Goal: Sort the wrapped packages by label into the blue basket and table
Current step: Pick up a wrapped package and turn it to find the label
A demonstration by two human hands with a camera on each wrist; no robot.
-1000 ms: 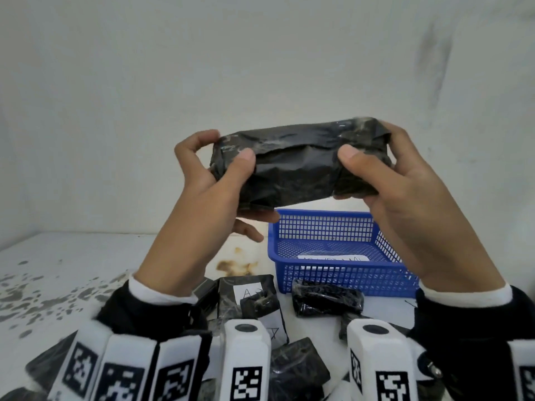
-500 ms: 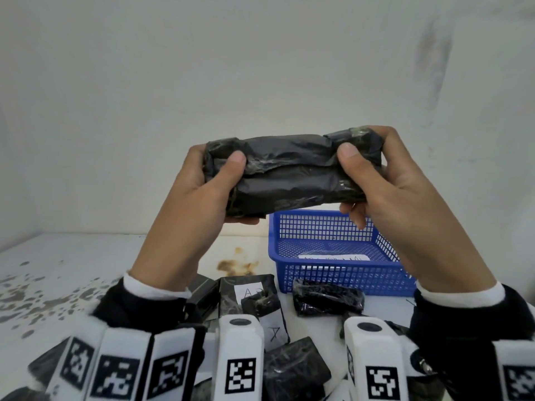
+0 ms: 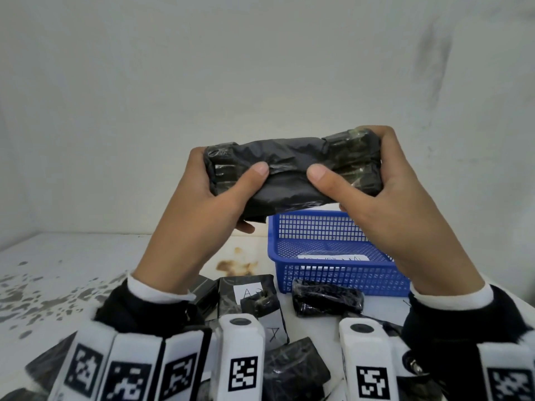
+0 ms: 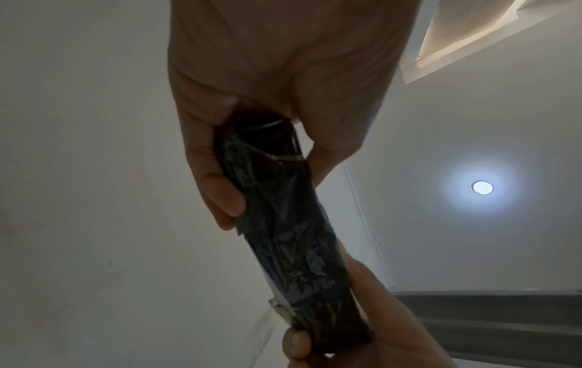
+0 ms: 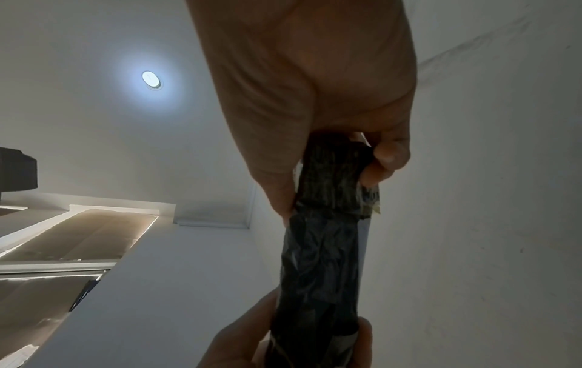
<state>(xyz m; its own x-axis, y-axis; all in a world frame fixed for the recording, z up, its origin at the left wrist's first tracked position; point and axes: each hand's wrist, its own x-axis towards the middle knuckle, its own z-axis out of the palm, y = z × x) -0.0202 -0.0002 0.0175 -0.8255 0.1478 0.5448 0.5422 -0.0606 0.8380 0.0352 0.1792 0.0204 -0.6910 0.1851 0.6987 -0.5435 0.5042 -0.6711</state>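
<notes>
A long package wrapped in black plastic [image 3: 292,172] is held in the air above the table, lying crosswise. My left hand [image 3: 214,198] grips its left end, thumb on the near face. My right hand [image 3: 376,183] grips its right end the same way. No label shows on the face toward me. In the left wrist view the package [image 4: 283,224] runs from my left hand [image 4: 252,124] down to the other hand; a white strip shows along one edge. The right wrist view shows the package [image 5: 324,249] in my right hand [image 5: 315,124]. The blue basket [image 3: 333,273] stands just below, holding a white-labelled item [image 3: 333,258].
Several black wrapped packages lie on the white table [image 3: 72,270] in front of the basket: one with a white label marked "A" [image 3: 249,293], one small roll [image 3: 327,298], one at the near edge [image 3: 295,369]. A brown stain [image 3: 234,264] marks the table. A white wall stands behind.
Both hands have lowered the package slightly and rolled it toward me. The thumbs have moved in closer to each other on its near face.
</notes>
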